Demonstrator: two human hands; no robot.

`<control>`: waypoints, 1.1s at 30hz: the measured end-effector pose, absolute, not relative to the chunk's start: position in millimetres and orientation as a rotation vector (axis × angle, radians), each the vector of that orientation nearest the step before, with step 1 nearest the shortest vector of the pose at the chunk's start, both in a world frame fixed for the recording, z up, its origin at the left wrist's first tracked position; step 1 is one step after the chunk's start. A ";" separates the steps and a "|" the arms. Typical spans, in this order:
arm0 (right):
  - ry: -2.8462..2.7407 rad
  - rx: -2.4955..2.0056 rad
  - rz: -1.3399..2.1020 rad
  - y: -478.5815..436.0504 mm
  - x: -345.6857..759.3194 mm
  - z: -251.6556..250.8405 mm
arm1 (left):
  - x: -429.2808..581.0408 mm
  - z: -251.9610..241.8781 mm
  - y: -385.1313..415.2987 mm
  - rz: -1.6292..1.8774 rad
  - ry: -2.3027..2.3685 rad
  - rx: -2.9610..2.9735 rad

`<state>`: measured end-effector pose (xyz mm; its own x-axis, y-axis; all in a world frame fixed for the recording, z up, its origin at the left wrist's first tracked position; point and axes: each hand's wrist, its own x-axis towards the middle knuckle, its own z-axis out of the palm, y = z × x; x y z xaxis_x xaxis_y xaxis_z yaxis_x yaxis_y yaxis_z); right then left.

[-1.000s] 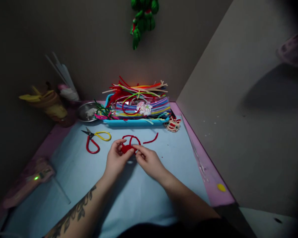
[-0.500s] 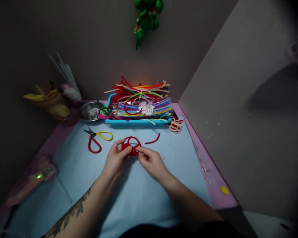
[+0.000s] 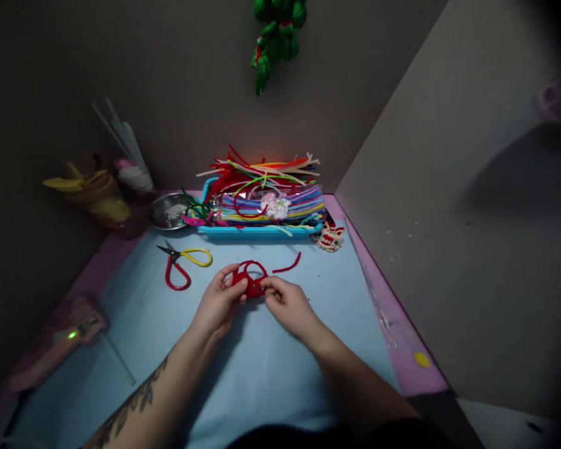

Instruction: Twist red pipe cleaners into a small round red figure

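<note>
Red pipe cleaners, bent into a loop with a dense lower part, are held above the blue cloth between both hands. My left hand is closed on their left side, thumb in front and fingers behind. My right hand pinches the right end between thumb and forefinger; the exact spot is covered by the fingertips. A short loose piece of red pipe cleaner lies on the cloth just beyond my right hand. Scissors with one red and one yellow handle rest spread to the left of my left hand.
A blue tray full of colourful pipe cleaners stands at the back, beside a metal bowl of small white bits. A pink glue gun with a green light lies at left. A lion-face piece sits right of the tray.
Both hands and the red pipe cleaners have shifted slightly right. The loop has tilted a little, and my right fingers have moved along its right side.
</note>
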<state>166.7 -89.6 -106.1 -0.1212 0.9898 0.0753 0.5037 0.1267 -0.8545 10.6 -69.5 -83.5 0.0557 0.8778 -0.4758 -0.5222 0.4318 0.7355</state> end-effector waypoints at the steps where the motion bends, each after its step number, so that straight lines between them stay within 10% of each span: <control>1: -1.688 -1.437 0.957 -89.5 166.9 -105.0 | 10.3 -83.8 -69.5 1.110 1.047 0.414; 33: -1.506 -1.412 0.737 -83.8 170.3 -100.6 | 18.1 -83.3 -77.6 1.057 1.053 0.672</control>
<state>170.3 -83.8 -100.6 0.0744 0.9735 0.2163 0.4269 0.1650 -0.8891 18.1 -77.6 -83.3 0.1145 0.9262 -0.3593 -0.3633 0.3757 0.8526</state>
